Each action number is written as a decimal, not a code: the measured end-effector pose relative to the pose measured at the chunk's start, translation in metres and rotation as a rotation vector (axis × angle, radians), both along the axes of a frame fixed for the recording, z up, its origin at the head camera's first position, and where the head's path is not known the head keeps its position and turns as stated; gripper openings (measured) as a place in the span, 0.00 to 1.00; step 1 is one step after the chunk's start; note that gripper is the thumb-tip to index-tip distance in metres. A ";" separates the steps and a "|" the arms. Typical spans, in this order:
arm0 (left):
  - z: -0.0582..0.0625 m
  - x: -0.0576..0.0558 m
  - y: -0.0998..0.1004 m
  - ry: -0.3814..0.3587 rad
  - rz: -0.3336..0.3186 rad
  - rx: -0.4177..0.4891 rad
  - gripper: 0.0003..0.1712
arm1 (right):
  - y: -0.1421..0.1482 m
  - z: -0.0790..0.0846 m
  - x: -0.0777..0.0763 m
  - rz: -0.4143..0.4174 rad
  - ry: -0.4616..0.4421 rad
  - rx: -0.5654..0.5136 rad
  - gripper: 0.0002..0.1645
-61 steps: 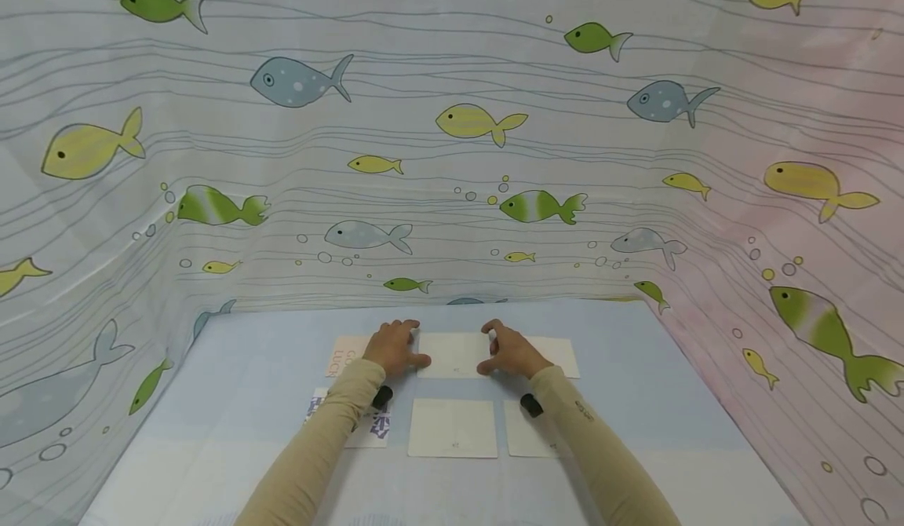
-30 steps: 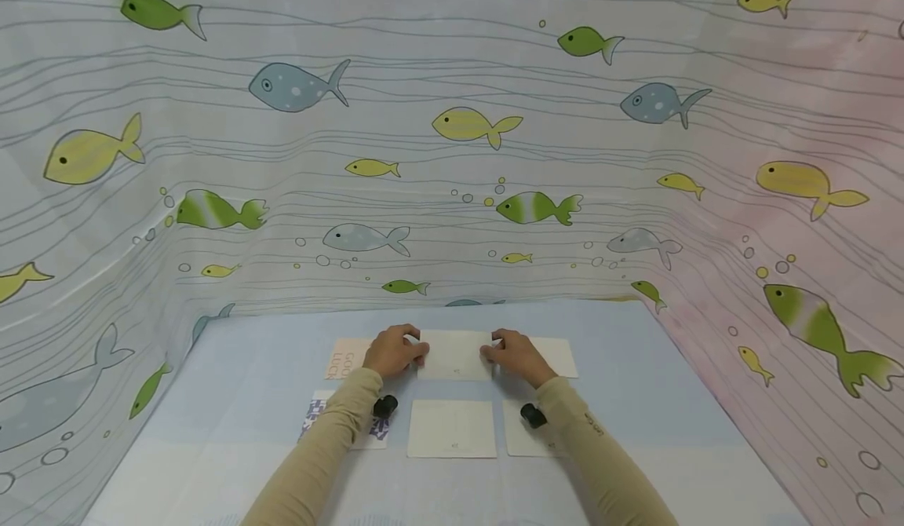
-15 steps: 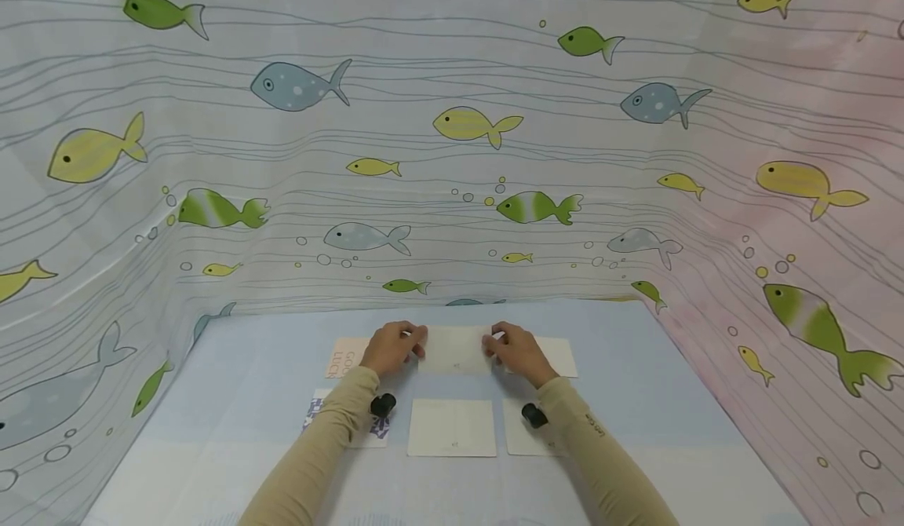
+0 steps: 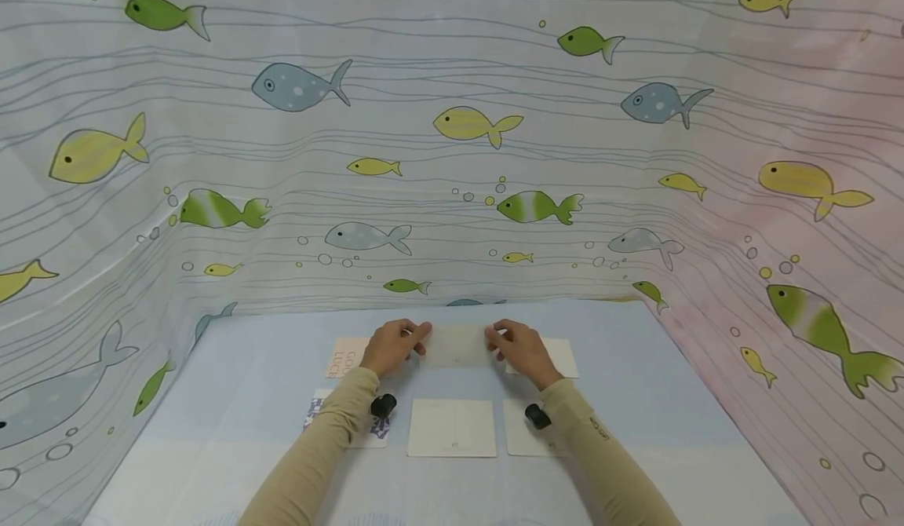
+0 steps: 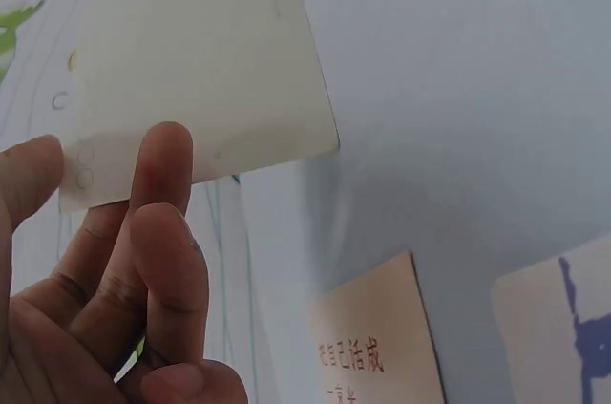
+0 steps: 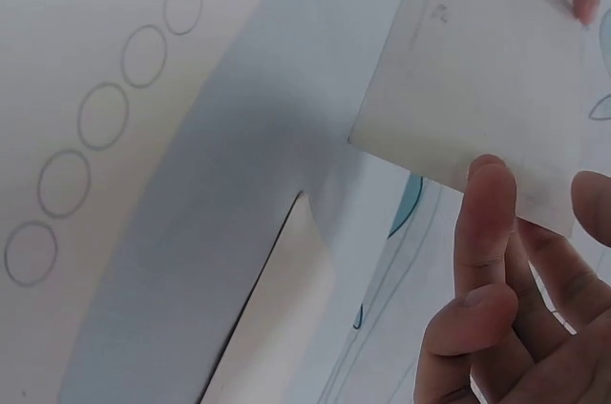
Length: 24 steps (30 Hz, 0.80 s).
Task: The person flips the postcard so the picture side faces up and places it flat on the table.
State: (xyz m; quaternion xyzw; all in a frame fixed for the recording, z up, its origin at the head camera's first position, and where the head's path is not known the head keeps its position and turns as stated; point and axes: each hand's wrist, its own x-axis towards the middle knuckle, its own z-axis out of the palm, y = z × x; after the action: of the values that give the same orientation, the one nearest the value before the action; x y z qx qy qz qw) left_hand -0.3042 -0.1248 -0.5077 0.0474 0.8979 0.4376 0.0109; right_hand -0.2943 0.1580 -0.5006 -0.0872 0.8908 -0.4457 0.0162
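Observation:
Between my two hands a plain off-white card (image 4: 456, 347) is raised over the far middle of the table, its face darker than those of the cards lying flat. My left hand (image 4: 397, 348) pinches its left edge; in the left wrist view a fingertip (image 5: 162, 160) lies against the card's face. On the opposite edge my right hand (image 4: 523, 351) pinches in the same way, with a finger (image 6: 487, 194) across the card's lower part in the right wrist view. A small faint mark shows on the card in both wrist views.
A pink card with red lettering (image 4: 344, 357) lies partly behind the left hand, a purple-patterned card (image 4: 379, 433) under the left forearm. Plain cards lie at front middle (image 4: 453, 429), front right (image 4: 519, 432) and back right (image 4: 561, 357). A fish-patterned curtain (image 4: 452, 180) surrounds the table.
Both hands, earlier spread beside the flat card, have closed in and pinched its side edges. The card has risen from the table and tipped, its face turning darker. The other cards stay put.

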 end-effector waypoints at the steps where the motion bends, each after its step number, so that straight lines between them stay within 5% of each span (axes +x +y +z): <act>1: 0.001 0.000 0.000 0.003 -0.001 -0.002 0.26 | 0.000 0.001 0.001 -0.001 0.002 0.004 0.22; 10: 0.008 0.006 0.003 0.039 -0.033 -0.043 0.31 | 0.001 0.004 0.005 -0.022 0.032 0.026 0.23; 24: 0.017 0.015 -0.003 0.097 -0.122 -0.139 0.18 | 0.002 0.007 0.014 0.020 0.063 0.120 0.19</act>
State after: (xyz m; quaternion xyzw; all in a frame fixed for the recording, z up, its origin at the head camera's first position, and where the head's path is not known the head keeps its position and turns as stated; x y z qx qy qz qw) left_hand -0.2888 -0.1280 -0.4906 0.1222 0.9209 0.3701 -0.0024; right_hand -0.2802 0.1602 -0.4938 -0.1089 0.9151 -0.3881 -0.0023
